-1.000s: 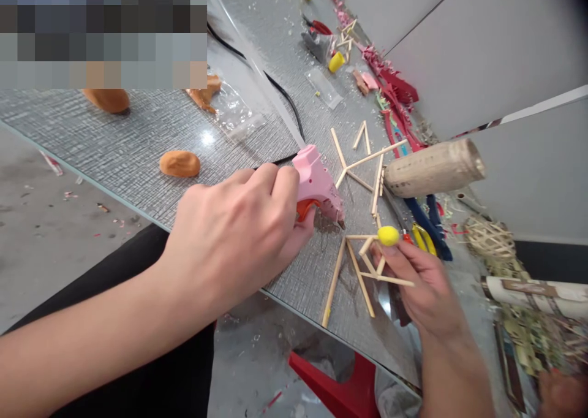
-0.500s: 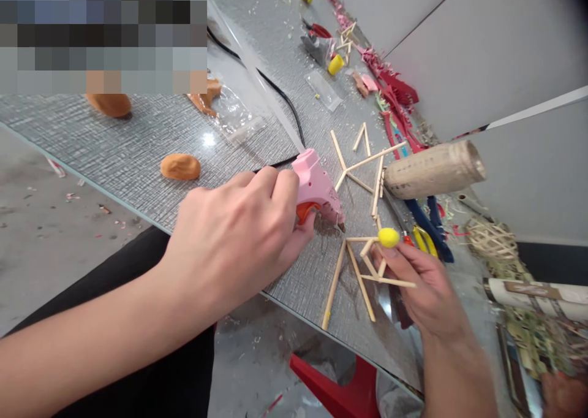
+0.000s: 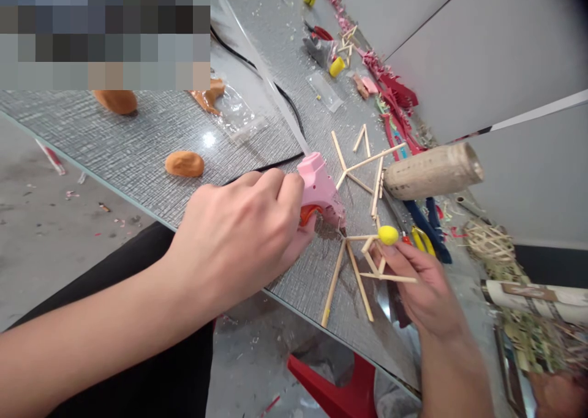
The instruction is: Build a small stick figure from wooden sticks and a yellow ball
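My left hand (image 3: 243,231) is closed around the handle of a pink glue gun (image 3: 316,182), fingers by its orange trigger. A long translucent glue stick (image 3: 264,72) juts from the gun's back end. Its dark nozzle points down at the joint of a wooden stick figure (image 3: 361,277), touching or nearly touching it. My right hand (image 3: 425,283) pinches this figure near a yellow clay ball (image 3: 388,235) fixed among its sticks. Two long sticks of the figure slant down toward the table edge. The fingertips are partly hidden behind the ball and sticks.
Another stick assembly (image 3: 351,168) lies beyond the gun, next to a bamboo tube (image 3: 434,171). Orange clay lumps (image 3: 184,163) and a plastic bag (image 3: 234,114) rest at left. A black cord (image 3: 291,108) crosses the grey table (image 3: 151,130). Below stands a red stool (image 3: 335,384).
The glue gun's nozzle has come down slightly, closer to the joint of the stick figure. My right hand holds the figure almost still. The view has shifted a little.
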Tool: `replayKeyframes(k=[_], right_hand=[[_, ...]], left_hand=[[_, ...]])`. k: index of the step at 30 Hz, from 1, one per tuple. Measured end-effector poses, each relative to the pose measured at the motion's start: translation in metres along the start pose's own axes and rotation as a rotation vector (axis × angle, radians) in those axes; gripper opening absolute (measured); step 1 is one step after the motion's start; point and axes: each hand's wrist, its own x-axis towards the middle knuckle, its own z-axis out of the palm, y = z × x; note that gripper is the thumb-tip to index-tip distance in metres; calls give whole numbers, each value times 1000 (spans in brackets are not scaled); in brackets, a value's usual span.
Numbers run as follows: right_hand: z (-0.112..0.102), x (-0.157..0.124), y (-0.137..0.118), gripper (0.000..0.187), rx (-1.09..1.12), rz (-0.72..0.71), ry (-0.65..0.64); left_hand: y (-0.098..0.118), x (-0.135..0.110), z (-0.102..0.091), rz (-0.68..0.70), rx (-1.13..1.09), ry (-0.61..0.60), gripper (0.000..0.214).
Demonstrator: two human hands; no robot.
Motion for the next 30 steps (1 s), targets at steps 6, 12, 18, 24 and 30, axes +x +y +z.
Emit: replayKeyframes(k=[6, 12, 18, 24, 30], right_hand=[[-1, 0, 2, 24, 4, -4, 8], [0, 0, 1, 23, 2, 1, 1], [2, -1, -2, 29, -52, -17, -1], [8, 3, -17, 44, -124, -78, -45], [12, 7, -24, 44, -112, -159, -71]], left_hand=[[-1, 1, -1, 54, -27, -5, 24], [-2, 1, -2, 66, -38, -18, 22], [-3, -1, -2, 40, -9, 1, 22], [-9, -11, -2, 2, -35, 84, 34], [-20, -15, -8, 11, -59, 103, 35]])
